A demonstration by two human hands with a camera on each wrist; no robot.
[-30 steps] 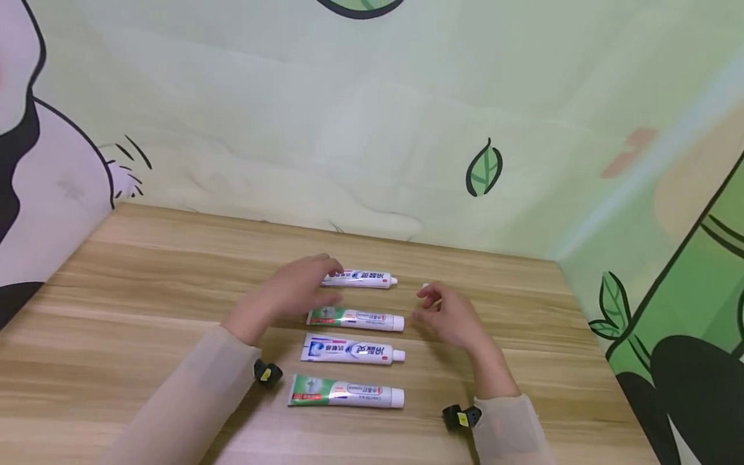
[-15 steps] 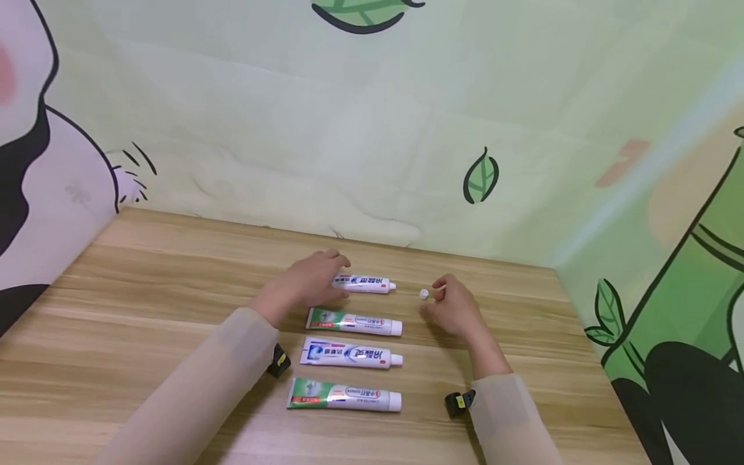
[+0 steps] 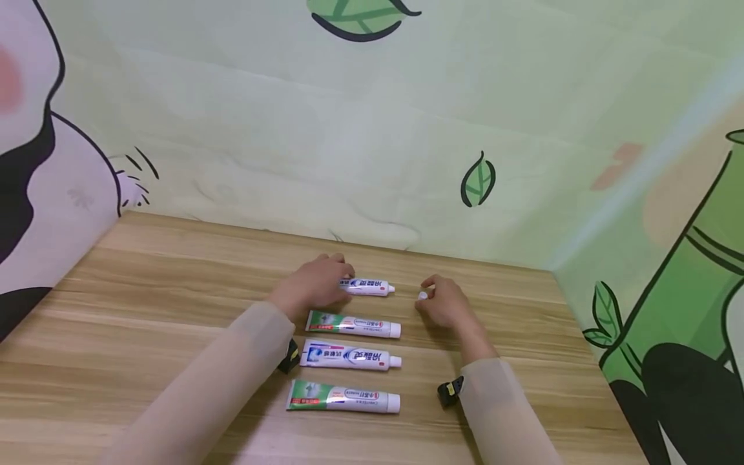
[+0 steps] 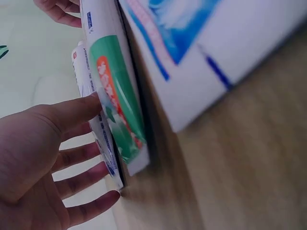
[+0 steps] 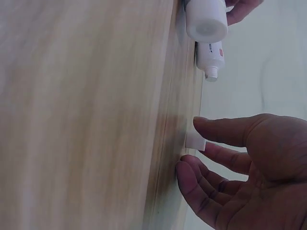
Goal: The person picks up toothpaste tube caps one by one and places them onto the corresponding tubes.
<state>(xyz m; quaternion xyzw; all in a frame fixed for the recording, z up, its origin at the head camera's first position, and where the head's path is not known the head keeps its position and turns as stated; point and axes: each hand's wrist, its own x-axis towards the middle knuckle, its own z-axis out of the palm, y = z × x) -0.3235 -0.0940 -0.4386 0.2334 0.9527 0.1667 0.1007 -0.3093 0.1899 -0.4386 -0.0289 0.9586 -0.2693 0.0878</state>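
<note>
In the head view my left hand [image 3: 318, 281] straddles the tail end of the farthest toothpaste tube [image 3: 372, 287], a white one with blue print and a bare nozzle. In the left wrist view its fingers are spread along the tube's far side, the thumb [image 4: 79, 109] on the near side. To the right, a small white cap [image 3: 422, 295] stands on the table between the thumb and index finger of my right hand [image 3: 449, 303]. The right wrist view has the thumb tip right at the cap [image 5: 195, 141], with the other fingers loosely bent.
Nearer me lie three more capped toothpaste tubes in a column: a green and white one [image 3: 354, 324], a white and blue one [image 3: 351, 355] and another green one [image 3: 343, 396]. The wooden table [image 3: 174, 271] meets a cartoon-printed backdrop [image 3: 261, 148] behind.
My left hand has moved right and settled around the far tube's tail. The right hand has come round the cap with thumb and index finger. The head view has tilted up slightly.
</note>
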